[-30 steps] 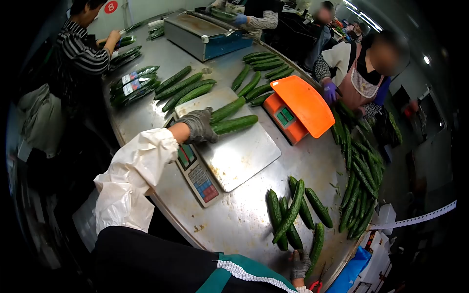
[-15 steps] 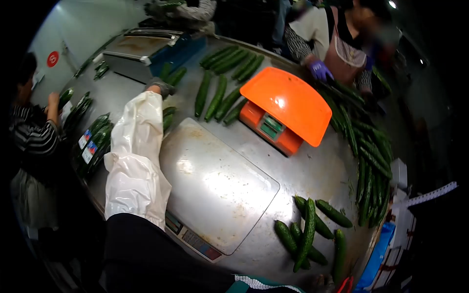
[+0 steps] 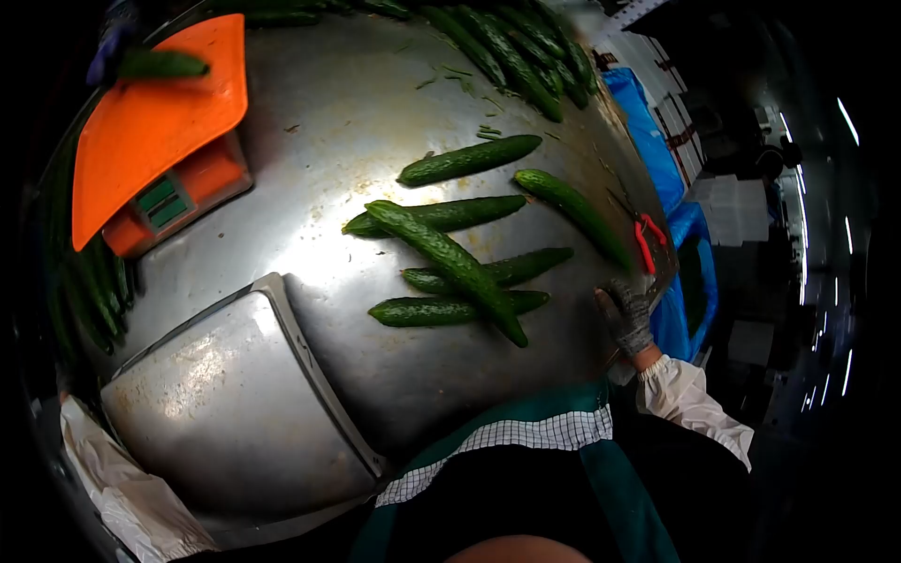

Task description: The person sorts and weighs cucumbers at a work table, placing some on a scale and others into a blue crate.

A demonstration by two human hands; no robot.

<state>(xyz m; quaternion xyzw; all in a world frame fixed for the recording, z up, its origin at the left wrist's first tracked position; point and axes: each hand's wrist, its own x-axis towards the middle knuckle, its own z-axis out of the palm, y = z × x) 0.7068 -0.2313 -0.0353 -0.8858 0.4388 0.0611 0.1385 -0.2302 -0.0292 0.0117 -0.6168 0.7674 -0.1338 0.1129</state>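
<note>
My right hand, in a grey glove, rests at the table's near right edge with its fingers apart and nothing in them. Close to it are a single cucumber and red-handled scissors. Several more cucumbers lie at the middle, one crossing on top of others; another lies above them. On the left, only the white sleeve of my left arm shows, beside the bare metal plate of a scale; the left hand itself is lost in the dark edge.
An orange scale stands at the upper left, where a co-worker's purple-gloved hand is beside a cucumber over its tray. Cucumbers are piled at the top. Blue plastic hangs past the right edge.
The view has swung to the right. My left hand, earlier among the cucumbers beyond the scale, has dropped out of sight. A cucumber is now over the orange tray.
</note>
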